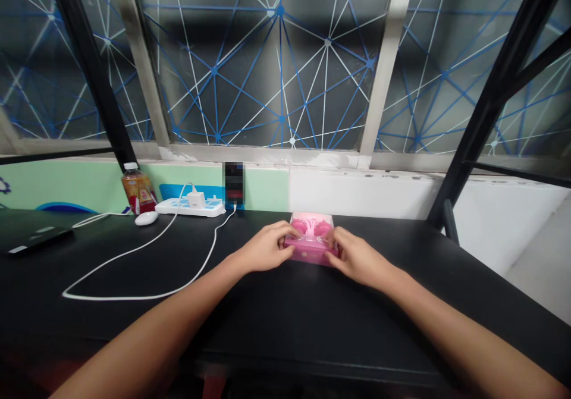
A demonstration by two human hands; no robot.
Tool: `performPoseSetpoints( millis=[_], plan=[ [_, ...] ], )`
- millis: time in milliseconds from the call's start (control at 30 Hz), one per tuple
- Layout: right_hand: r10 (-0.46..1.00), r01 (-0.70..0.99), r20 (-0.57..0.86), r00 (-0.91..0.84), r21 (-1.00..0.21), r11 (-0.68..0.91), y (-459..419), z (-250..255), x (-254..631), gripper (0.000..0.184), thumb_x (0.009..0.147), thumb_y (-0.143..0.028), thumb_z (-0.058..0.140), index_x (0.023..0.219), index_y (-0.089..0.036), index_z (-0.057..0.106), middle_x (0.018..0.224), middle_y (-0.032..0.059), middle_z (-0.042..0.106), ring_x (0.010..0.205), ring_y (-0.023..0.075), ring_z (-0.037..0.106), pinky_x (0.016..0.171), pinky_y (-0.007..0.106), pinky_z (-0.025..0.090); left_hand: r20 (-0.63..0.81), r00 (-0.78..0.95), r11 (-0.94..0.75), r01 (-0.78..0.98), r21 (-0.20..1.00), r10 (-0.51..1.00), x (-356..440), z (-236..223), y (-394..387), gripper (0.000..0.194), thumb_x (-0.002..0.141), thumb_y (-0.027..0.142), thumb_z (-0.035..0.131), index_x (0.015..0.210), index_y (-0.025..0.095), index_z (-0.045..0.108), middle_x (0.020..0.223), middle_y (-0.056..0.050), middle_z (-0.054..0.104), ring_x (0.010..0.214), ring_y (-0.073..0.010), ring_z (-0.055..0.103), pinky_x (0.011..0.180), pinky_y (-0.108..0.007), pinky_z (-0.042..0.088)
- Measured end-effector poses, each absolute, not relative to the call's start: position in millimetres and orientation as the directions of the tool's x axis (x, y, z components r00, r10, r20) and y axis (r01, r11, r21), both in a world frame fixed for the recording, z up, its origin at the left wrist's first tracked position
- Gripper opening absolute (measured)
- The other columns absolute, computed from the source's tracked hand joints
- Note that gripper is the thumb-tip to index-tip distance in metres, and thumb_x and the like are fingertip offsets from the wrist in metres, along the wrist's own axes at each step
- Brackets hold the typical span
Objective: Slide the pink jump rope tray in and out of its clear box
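Observation:
A small pink box (311, 241) with a clear top lies on the black table (285, 321), showing rounded pink shapes inside. My left hand (267, 247) grips its left end, with the fingers curled over the corner. My right hand (357, 259) holds the right end, and its fingertips cover part of the lid. The box sits between both hands near the table's far edge. What lies under the fingers is hidden.
Along the back stand a bottle of amber drink (138, 189), a white power strip (190, 207) with a charger (196, 199), and a blurred upright object (234, 185). A white mouse (146, 218), a dark phone (40, 239) and a looping white cable (134, 296) lie left.

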State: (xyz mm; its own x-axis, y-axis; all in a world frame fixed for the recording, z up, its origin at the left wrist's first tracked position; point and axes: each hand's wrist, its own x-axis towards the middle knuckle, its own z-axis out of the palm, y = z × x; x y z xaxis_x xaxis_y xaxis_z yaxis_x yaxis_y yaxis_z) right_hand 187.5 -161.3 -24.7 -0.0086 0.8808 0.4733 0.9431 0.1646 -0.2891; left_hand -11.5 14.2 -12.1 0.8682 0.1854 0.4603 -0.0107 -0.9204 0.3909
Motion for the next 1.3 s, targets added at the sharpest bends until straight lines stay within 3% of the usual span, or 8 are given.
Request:
performPoseSetpoints(
  millis=[100,167,300,500,700,900,1167,1300],
  plan=[
    [0.864,0.903,0.503,-0.011,-0.366,0.224,-160,-25,190,0.016,0.087,-0.020,0.053,0.103,-0.022,0.054,0.096,0.0050,0.057,0.073,0.0157,0.056,0.065,0.030,0.048,0.406,0.894,-0.887,-0.023,0.461,0.188,-12,-11,13,0.042,0.078,0.013,0.059,0.118,0.024,0.060,0.119,-0.004,0.055,0.069,-0.0083,0.056,0.065,-0.022,0.050],
    [0.858,0.887,0.512,-0.028,-0.384,0.258,-160,-25,192,0.019,0.088,-0.019,0.051,0.106,-0.022,0.057,0.101,0.0059,0.057,0.075,0.0153,0.056,0.067,0.030,0.048,0.402,0.893,-0.878,-0.016,0.479,0.203,-10,-13,14,0.038,0.079,0.017,0.063,0.116,0.024,0.062,0.128,-0.005,0.053,0.071,-0.0088,0.058,0.067,-0.023,0.051],
    [0.852,0.877,0.524,-0.020,-0.400,0.266,-160,-26,194,0.020,0.088,-0.017,0.052,0.105,-0.023,0.060,0.105,0.0062,0.057,0.076,0.0150,0.057,0.068,0.030,0.049,0.452,0.864,-0.902,0.004,0.432,0.221,-3,-21,19,0.023,0.083,0.023,0.065,0.106,0.023,0.067,0.111,-0.003,0.063,0.074,-0.0118,0.059,0.072,-0.026,0.050],
    [0.846,0.877,0.534,-0.011,-0.402,0.265,-158,-29,196,0.020,0.088,-0.017,0.053,0.105,-0.022,0.061,0.107,0.0067,0.058,0.078,0.0154,0.058,0.071,0.031,0.050,0.401,0.875,-0.840,0.012,0.543,0.271,-1,-26,17,0.018,0.087,0.025,0.061,0.105,0.021,0.065,0.112,-0.004,0.061,0.051,-0.0044,0.056,0.058,-0.023,0.051],
    [0.848,0.874,0.530,-0.018,-0.403,0.271,-158,-28,199,0.021,0.089,-0.017,0.053,0.107,-0.023,0.062,0.108,0.0060,0.059,0.082,0.0155,0.058,0.073,0.031,0.050,0.441,0.866,-0.890,0.010,0.456,0.236,-1,-22,15,0.019,0.086,0.024,0.062,0.104,0.022,0.066,0.109,-0.003,0.062,0.067,-0.0098,0.059,0.069,-0.025,0.051],
    [0.854,0.861,0.520,-0.003,-0.433,0.266,-157,-30,198,0.022,0.088,-0.017,0.054,0.107,-0.023,0.062,0.108,0.0061,0.058,0.081,0.0156,0.058,0.071,0.031,0.051,0.432,0.877,-0.920,0.029,0.391,0.211,-4,-19,14,0.024,0.086,0.025,0.060,0.110,0.025,0.062,0.128,-0.004,0.055,0.097,-0.0178,0.060,0.080,-0.029,0.049],
    [0.863,0.827,0.505,0.000,-0.486,0.284,-155,-31,199,0.027,0.086,-0.014,0.052,0.108,-0.024,0.063,0.113,0.0066,0.058,0.082,0.0160,0.058,0.069,0.031,0.050,0.404,0.890,-0.925,0.047,0.378,0.210,-5,-15,15,0.039,0.082,0.012,0.051,0.118,0.025,0.058,0.104,-0.002,0.058,0.074,-0.0131,0.056,0.071,-0.027,0.047],
    [0.862,0.824,0.507,0.021,-0.497,0.272,-155,-31,198,0.033,0.081,-0.007,0.050,0.106,-0.024,0.064,0.113,0.0057,0.058,0.082,0.0153,0.057,0.069,0.031,0.049,0.420,0.887,-0.918,0.009,0.396,0.190,-5,-15,15,0.029,0.082,0.012,0.049,0.106,0.023,0.062,0.108,-0.003,0.057,0.077,-0.0130,0.055,0.075,-0.028,0.047]
  ],
)
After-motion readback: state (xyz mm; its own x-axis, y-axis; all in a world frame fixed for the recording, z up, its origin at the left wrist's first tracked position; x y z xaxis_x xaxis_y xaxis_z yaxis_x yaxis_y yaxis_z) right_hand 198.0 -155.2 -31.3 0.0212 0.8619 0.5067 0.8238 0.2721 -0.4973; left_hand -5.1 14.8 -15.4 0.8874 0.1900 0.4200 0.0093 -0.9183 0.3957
